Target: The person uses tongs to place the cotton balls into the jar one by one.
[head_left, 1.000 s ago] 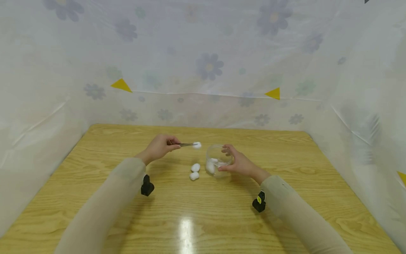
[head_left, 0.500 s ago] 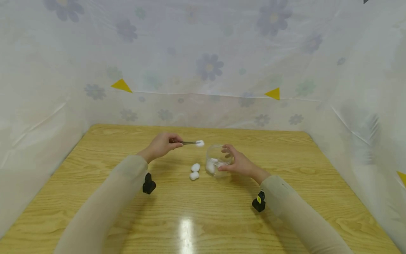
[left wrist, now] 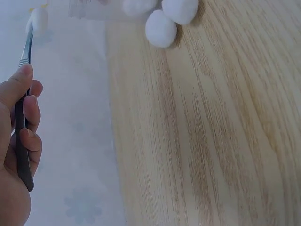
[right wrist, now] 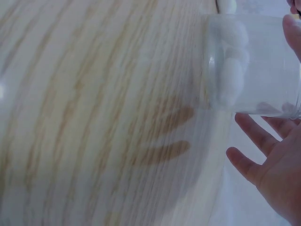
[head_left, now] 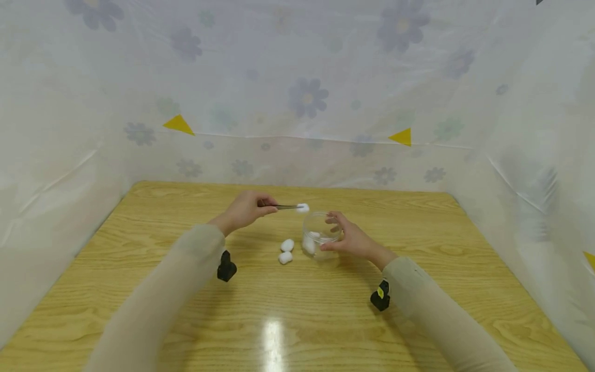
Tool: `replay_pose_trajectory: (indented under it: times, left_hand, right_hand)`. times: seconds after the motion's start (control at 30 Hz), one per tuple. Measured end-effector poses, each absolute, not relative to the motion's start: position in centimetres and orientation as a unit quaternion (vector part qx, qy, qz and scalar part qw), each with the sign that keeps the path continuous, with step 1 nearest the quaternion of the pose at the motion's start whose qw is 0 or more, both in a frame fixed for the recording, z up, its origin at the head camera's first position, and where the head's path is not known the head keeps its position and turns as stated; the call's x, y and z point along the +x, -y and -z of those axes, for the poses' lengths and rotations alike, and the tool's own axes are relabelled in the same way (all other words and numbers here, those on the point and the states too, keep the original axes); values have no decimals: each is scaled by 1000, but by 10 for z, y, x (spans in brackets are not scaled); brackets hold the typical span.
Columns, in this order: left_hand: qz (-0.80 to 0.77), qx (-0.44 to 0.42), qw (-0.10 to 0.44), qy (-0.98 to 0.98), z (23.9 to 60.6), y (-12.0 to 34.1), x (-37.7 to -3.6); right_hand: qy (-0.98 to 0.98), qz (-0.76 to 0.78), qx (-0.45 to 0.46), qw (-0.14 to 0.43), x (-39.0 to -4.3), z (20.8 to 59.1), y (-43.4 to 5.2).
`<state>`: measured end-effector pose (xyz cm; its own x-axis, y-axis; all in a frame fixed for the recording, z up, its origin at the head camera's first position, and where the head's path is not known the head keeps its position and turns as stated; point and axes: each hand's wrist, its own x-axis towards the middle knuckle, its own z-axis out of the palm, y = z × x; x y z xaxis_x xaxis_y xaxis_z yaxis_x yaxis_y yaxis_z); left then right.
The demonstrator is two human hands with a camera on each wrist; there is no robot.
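My left hand (head_left: 248, 209) holds a pair of tweezers (left wrist: 22, 136), dark at the grip end and silvery toward the tips. Their tips pinch a white cotton ball (head_left: 302, 207), which hangs in the air just up and left of the jar's rim. A clear round jar (head_left: 309, 227) stands upright on the table with white cotton balls (right wrist: 233, 77) inside at its bottom. My right hand (head_left: 353, 239) grips the jar from the right, thumb at the near side and fingers round the far side. Two loose cotton balls (head_left: 286, 251) lie together just left of the jar.
The wood-grain table (head_left: 260, 315) reaches to a pale flowered curtain (head_left: 279, 93) at the back and sides. Black wrist cameras (head_left: 226, 267) sit under both sleeves.
My left hand has moved to the right and slightly away, bringing the tweezers and their cotton ball nearer the jar. The right hand and jar have stayed in place.
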<state>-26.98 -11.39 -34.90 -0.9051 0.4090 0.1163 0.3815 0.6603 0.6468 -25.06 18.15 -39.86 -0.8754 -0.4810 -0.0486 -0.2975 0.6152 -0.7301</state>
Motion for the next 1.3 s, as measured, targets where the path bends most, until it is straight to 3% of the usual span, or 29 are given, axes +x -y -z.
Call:
replay_pose_trajectory:
  times: [1.3]
  left_hand:
    - [-349, 285, 16, -892, 357, 70, -275]
  right_hand:
    - [-896, 372, -209, 127, -253, 401, -182]
